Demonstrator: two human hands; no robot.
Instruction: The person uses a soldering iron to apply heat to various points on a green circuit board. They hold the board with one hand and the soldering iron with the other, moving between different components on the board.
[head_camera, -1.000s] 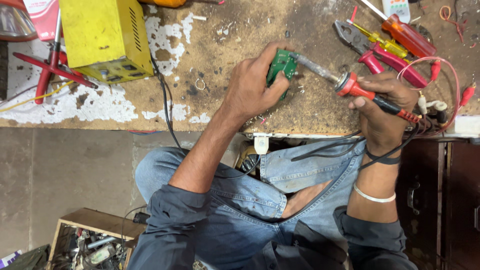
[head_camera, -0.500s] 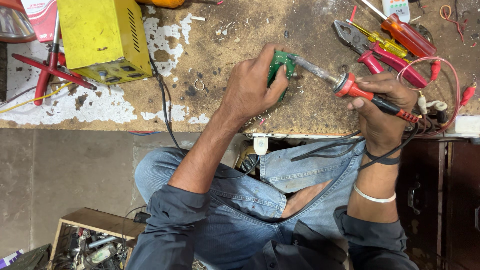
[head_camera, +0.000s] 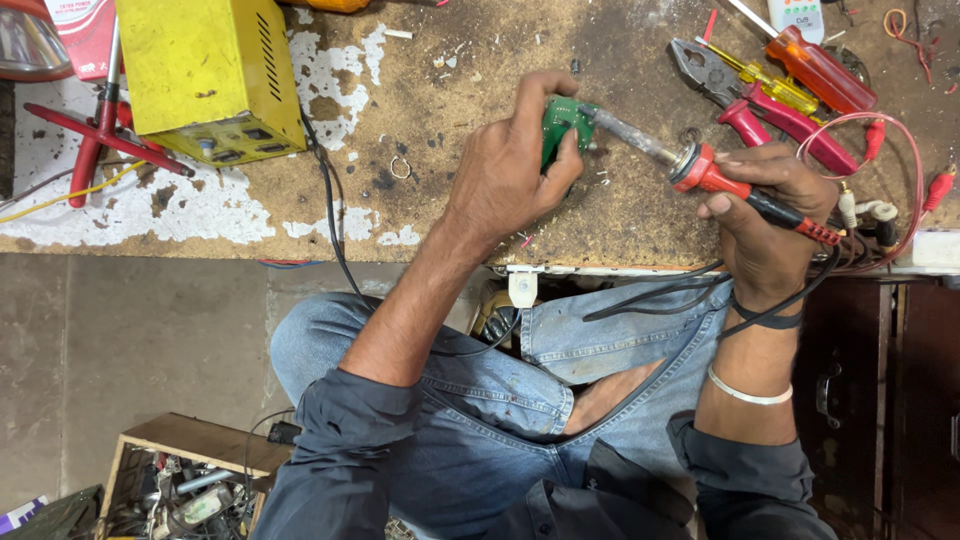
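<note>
A worn, scorched brown bench (head_camera: 470, 60), patched with flaking white paint, is filling the upper part of the view, with a bare grey floor (head_camera: 130, 340) lying below its front edge. The person is sitting at it in blue jeans and a dark shirt, both forearms reaching up over the edge. The left hand (head_camera: 505, 175) is closing its grip around a small green circuit board (head_camera: 558, 122), thumb and fingers clamped on it, holding it tilted just above the bench near the middle. The right hand (head_camera: 765, 215) is wrapping its grip tight on the red and black handle of a soldering iron (head_camera: 700, 168), whose metal shaft is slanting up to the left so that its tip is meeting the board. A silver bangle (head_camera: 748, 392) is sitting on the right forearm, and black cables (head_camera: 660, 300) are trailing from the iron over the bench edge. A yellow metal box (head_camera: 205, 75) is standing at the far left, with red-handled pliers (head_camera: 740, 105) and an orange-handled screwdriver (head_camera: 815, 70) lying well apart from it at the upper right. A wooden crate of scrap parts (head_camera: 185, 475) is resting on the floor at the lower left.
</note>
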